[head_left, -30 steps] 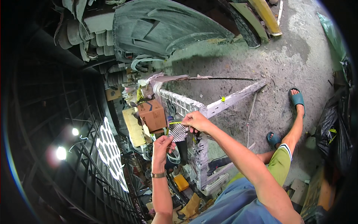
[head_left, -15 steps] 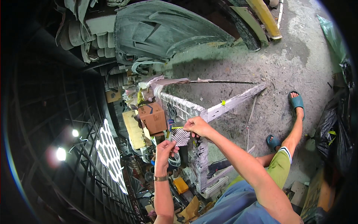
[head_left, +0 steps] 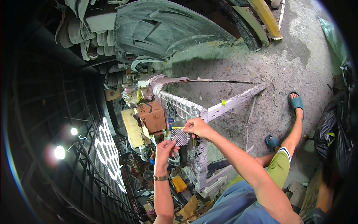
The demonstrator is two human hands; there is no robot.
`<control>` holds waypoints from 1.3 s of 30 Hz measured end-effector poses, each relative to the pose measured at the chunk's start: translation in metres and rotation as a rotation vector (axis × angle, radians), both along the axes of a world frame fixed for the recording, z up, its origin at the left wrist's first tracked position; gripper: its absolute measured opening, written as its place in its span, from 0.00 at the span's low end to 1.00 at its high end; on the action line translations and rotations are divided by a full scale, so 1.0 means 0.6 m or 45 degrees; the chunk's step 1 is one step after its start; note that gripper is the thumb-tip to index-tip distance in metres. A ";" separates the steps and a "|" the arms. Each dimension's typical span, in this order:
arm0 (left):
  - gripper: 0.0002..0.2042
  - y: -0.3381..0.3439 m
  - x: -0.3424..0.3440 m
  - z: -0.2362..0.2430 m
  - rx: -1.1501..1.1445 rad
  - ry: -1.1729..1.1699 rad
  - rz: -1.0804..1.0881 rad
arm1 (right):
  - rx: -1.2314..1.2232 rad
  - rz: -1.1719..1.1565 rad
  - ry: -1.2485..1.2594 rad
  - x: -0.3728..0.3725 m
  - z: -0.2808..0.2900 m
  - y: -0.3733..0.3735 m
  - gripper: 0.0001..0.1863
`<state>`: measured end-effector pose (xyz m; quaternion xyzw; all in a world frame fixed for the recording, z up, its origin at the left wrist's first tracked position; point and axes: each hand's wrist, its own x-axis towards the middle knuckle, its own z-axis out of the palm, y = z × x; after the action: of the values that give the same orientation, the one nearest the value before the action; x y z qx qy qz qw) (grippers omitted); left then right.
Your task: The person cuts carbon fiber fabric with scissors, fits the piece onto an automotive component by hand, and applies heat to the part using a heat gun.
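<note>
Between my two hands is a small piece of woven cloth (head_left: 180, 138) in a dark and silvery checked weave. A thin yellow strip (head_left: 177, 128) runs along its upper edge. My left hand (head_left: 166, 151), with a watch on its wrist, pinches the cloth's lower left corner between thumb and fingertips. At the upper right corner my right hand (head_left: 197, 127) grips it with bent fingers. The cloth is held up in front of a white-splashed work stand (head_left: 201, 156), next to a brown cardboard box (head_left: 152, 117).
A large dark car-hood-shaped panel (head_left: 171, 30) leans at the back. The stand's long white bar (head_left: 236, 100) reaches over the concrete floor (head_left: 298, 67). Black plastic bags (head_left: 335, 130) lie at the right. A yellow container (head_left: 179, 184) sits among clutter below my hands.
Both hands keep their hold. The cloth has tilted slightly and its checked weave looks darker; the view has shifted a little.
</note>
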<state>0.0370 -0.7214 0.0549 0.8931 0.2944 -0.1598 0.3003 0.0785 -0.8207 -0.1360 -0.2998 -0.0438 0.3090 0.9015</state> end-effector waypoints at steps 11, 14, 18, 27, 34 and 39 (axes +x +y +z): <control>0.09 -0.007 0.005 0.000 0.062 0.034 -0.004 | -0.030 -0.070 -0.041 -0.003 -0.002 0.006 0.11; 0.09 -0.012 0.006 0.000 0.078 0.034 -0.007 | -0.047 -0.091 -0.063 -0.003 -0.001 0.006 0.11; 0.09 -0.014 0.008 -0.002 0.076 0.037 -0.009 | -0.049 -0.129 -0.079 -0.006 0.004 -0.005 0.13; 0.09 -0.014 0.007 0.002 0.084 0.039 0.016 | -0.635 -0.837 -0.629 -0.092 0.055 -0.070 0.25; 0.09 -0.011 0.009 -0.004 0.049 0.027 0.013 | -0.899 -0.617 -1.063 -0.116 0.060 -0.053 0.32; 0.09 -0.005 0.007 -0.002 0.023 0.024 0.020 | -0.922 -0.589 -1.075 -0.116 0.063 -0.048 0.30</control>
<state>0.0413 -0.7247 0.0539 0.8918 0.3058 -0.1633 0.2907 0.0087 -0.8497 -0.0981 -0.6863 -0.2238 -0.0456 0.6905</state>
